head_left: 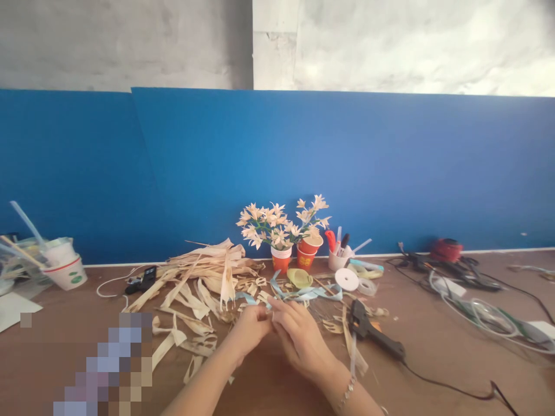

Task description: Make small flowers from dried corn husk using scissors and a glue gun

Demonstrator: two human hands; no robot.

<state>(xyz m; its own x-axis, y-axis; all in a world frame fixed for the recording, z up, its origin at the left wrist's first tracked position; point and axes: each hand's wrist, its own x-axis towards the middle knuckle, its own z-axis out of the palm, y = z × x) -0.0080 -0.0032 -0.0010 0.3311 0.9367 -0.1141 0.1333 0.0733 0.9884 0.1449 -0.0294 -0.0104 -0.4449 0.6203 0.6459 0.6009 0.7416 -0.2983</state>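
My left hand [250, 331] and my right hand [300, 335] meet fingertip to fingertip low over the table, both closed in a pinch. Whatever they hold between them is small and hidden by the fingers. Just beyond them lie strips of dried husk [203, 297] and a curled light-blue ribbon [318, 292]. Pale husk flowers on green stems [269, 222] stand in a red paper cup [281, 261] at the back. A black glue gun [375, 334] with a clear glue stick rests to the right of my right hand.
A white ring-shaped spool [346, 279], a tape roll [367, 287] and a green dish [299, 278] sit behind the hands. A cup of pens [338, 259] stands by the blue panel [347, 156]. Cables [472, 315] spread rightward; a white cup [66, 273] stands far left.
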